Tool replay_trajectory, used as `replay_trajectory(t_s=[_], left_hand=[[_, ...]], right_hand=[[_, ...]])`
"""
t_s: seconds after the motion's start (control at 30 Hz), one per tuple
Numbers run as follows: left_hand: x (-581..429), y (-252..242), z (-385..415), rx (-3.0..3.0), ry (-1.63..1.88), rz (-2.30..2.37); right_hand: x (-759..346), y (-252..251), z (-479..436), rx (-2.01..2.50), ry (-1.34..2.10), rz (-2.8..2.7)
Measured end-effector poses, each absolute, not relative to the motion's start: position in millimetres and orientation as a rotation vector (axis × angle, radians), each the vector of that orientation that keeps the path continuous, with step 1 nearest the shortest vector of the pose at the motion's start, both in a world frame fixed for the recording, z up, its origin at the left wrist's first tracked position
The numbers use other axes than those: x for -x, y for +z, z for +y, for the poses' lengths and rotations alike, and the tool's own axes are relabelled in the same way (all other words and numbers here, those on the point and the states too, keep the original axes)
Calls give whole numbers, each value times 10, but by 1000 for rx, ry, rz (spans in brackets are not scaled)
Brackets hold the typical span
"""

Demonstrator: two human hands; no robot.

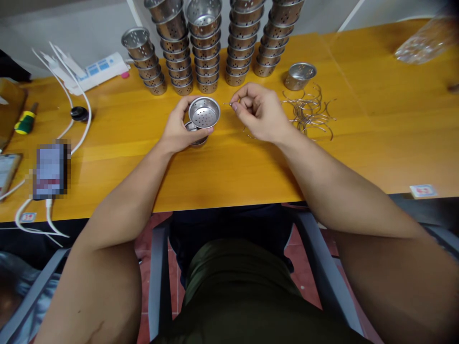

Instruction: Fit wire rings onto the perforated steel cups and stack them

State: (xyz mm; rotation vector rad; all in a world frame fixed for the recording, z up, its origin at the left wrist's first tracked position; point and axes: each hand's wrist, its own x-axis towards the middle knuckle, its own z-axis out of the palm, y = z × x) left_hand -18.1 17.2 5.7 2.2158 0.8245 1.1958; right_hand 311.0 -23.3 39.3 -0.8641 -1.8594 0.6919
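Observation:
My left hand [181, 125] is closed around a perforated metal filter basket [204, 113], its open top tilted towards me. Just beneath it, at the same hand, a second metal cup [199, 139] shows only in part. My right hand [258, 111] pinches the tip of a thin metal wire between thumb and forefinger, a little to the right of the basket's rim. Most of that wire is hidden by the fingers. A tangle of thin curved wires [308, 113] lies on the table to the right of this hand.
Tall stacks of filter baskets [206, 62] stand along the back. A single basket [300, 76] sits behind the wires. At left are a phone [51, 171] with white cables, a power strip [96, 74] and a screwdriver [27, 120]. A plastic bag [423, 43] lies at far right.

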Motion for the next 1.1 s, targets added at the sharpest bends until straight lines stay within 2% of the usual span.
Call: replay_trajectory(t_s=[0.2, 0.73, 1.1], left_hand=[[92, 240, -22, -2275, 1211, 882], [-10, 267, -72, -2347, 1042, 737], [-37, 300, -147, -2324, 1070, 758]], right_hand=[[-2940, 420, -328, 878, 632, -1842], [-2800, 466, -396, 971, 664, -1834], [-2796, 489, -408, 978, 699, -1821]])
